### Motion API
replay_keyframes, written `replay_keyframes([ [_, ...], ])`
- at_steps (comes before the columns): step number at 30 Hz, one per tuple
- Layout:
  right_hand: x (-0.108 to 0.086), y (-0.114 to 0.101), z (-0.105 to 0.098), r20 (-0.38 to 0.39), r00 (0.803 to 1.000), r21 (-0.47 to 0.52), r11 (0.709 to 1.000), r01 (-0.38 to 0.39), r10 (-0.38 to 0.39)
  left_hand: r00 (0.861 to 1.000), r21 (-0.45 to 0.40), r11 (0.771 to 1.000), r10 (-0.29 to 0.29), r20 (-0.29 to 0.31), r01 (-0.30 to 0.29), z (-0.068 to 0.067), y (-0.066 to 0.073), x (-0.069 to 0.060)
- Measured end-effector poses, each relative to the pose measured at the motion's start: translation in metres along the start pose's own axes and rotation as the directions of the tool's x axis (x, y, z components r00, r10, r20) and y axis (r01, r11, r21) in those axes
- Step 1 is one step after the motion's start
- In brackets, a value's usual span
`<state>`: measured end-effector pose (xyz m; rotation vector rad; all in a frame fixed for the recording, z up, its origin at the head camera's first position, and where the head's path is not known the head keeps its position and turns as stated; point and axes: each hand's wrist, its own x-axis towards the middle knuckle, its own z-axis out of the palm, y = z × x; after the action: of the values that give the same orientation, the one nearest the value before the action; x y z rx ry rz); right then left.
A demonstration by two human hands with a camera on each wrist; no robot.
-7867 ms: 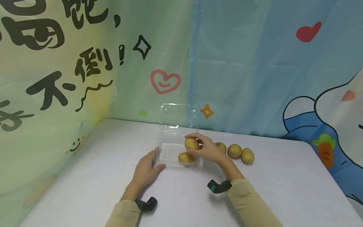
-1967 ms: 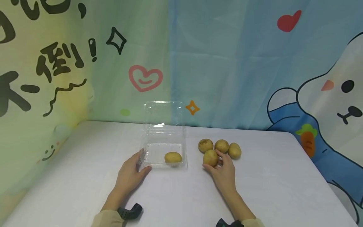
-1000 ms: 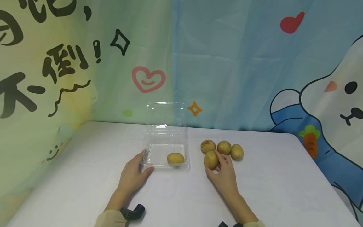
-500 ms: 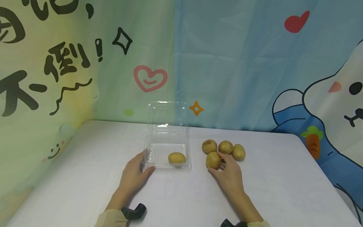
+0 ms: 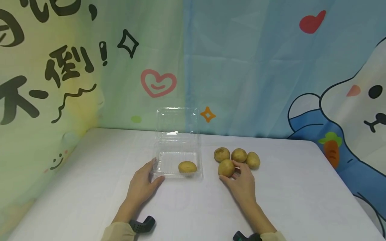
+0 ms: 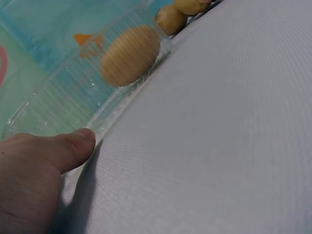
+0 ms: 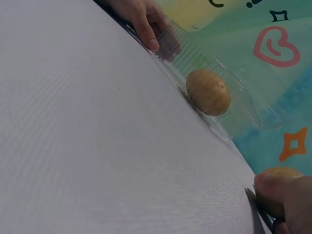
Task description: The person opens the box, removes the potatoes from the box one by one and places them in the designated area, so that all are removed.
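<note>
A clear plastic clamshell container [image 5: 178, 155] lies with its lid raised at the back. One potato [image 5: 187, 167] rests in its front right part. My left hand [image 5: 140, 185] grips the container's front left corner, the thumb [image 6: 80, 144] along the front edge and the fingers on the left side. To the right, my right hand [image 5: 242, 184] holds another potato [image 5: 226, 168] between thumb and fingers, low at the table. Just behind it are three more potatoes: one on the left [image 5: 221, 155], a middle potato [image 5: 239, 155] and a right potato [image 5: 253, 160]. My right fingertips are partly hidden.
A white-covered table [image 5: 193, 207] carries everything. Behind it hangs a printed cloth backdrop [image 5: 235, 67], and the raised lid [image 5: 178, 124] stands in front of it. A dark wrist device [image 5: 142, 224] sits at my left cuff.
About eight seconds ago my right hand held a potato over the container; now it holds one at the table beside the others. Over the last two seconds the hands have barely moved.
</note>
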<state>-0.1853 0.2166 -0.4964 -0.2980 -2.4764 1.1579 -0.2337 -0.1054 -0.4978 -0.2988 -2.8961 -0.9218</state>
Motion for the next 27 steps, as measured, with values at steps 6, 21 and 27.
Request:
replay_keyframes([
  [6,0.0004,0.0004,0.0012,0.002,1.000,-0.004,1.000,-0.001,0.001,1.000,0.011,1.000,-0.008,-0.003,0.008,-0.0009,0.0014,-0.0011],
  [21,0.0026,0.0061,0.0021,-0.014,0.999,-0.003,0.999,0.043,-0.043,0.999,-0.001,1.000,0.022,-0.038,-0.022,0.0040,-0.0011,0.0002],
  [27,0.0016,0.0040,0.0029,-0.019,0.997,0.000,0.997,0.075,-0.075,1.000,0.005,1.000,0.013,-0.018,-0.013,0.0021,-0.0009,0.0003],
])
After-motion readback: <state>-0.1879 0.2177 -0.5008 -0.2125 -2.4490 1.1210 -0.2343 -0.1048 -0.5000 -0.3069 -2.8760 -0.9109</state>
